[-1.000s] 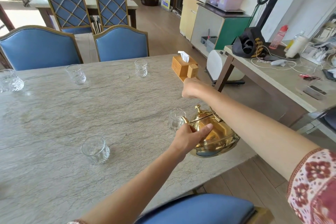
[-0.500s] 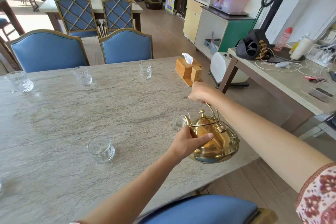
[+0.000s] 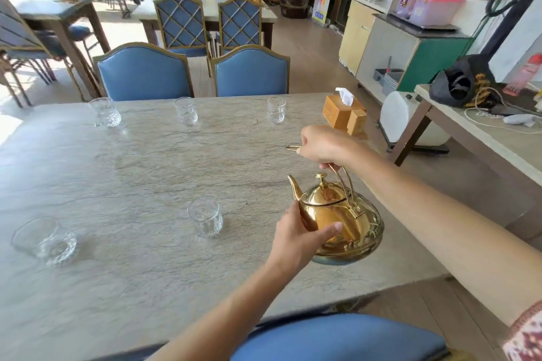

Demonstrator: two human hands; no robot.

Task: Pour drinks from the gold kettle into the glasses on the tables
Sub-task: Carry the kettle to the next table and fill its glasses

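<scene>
The gold kettle hangs upright over the right part of the marble table, spout pointing left. My right hand grips its wire handle from above. My left hand cups the kettle's left side, thumb and fingers against the body. The nearest clear glass stands left of the kettle, apart from the spout. Another glass sits at the near left. Three glasses line the far edge. Whether they hold liquid I cannot tell.
A wooden tissue box stands at the table's far right corner. Two blue chairs face the far side and a blue chair back is right below me. A side table with cables stands to the right.
The kettle has come back from tilting toward a glass to upright and shifted left along the table. That glass is now hidden. My view has turned left, bringing another glass into sight.
</scene>
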